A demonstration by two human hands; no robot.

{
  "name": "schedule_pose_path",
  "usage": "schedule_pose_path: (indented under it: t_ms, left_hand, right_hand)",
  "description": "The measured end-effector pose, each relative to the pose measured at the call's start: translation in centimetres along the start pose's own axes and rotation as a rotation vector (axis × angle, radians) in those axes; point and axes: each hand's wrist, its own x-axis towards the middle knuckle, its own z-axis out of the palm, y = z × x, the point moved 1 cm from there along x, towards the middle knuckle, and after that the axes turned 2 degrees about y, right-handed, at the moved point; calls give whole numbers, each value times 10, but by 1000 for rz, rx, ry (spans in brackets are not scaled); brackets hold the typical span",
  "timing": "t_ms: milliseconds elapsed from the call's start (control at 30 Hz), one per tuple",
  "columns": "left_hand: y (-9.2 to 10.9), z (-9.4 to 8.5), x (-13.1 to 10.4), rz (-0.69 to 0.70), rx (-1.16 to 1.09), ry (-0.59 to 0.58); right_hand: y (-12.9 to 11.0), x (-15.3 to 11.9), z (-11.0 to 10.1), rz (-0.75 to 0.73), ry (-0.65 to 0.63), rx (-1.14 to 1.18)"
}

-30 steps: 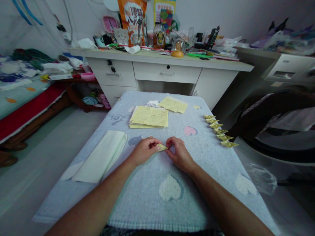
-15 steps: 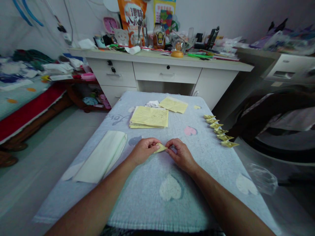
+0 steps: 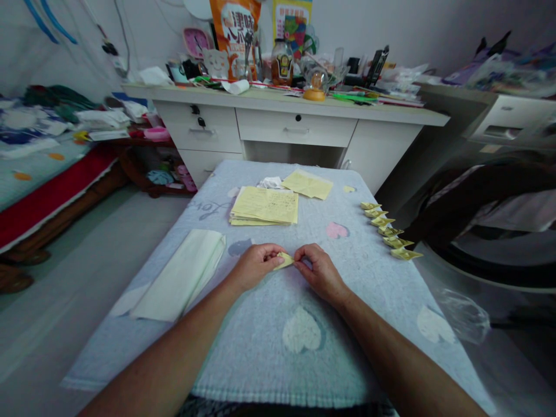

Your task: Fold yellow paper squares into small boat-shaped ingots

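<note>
A small folded piece of yellow paper (image 3: 285, 260) is held just above the cloth, between my two hands. My left hand (image 3: 258, 265) is closed on its left end, thumb in front and fingers behind. My right hand (image 3: 320, 271) pinches the pointed right tip between thumb and fingertips. Beyond them lies a stack of yellow paper sheets (image 3: 264, 205) with writing on it. Several folded yellow paper boats (image 3: 393, 231) stand in a row along the right side of the table.
The table has a pale blue cloth (image 3: 256, 353) with hearts. A folded white cloth (image 3: 180, 277) lies at left. Behind the stack are loose yellow sheets (image 3: 308, 184) and crumpled white tissue (image 3: 270, 183). A cluttered white desk (image 3: 295, 127) stands beyond; a washing machine (image 3: 499, 124) is at right.
Both hands stay on the folded yellow paper with almost no movement. The whole view has shifted very slightly.
</note>
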Motion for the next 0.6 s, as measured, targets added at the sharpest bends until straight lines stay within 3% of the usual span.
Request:
schedule_pose_path:
  t_ms: [600]
  left_hand:
    - [4,3,-4,93,178,39]
  right_hand:
    - [4,3,3,-19,-17,-52]
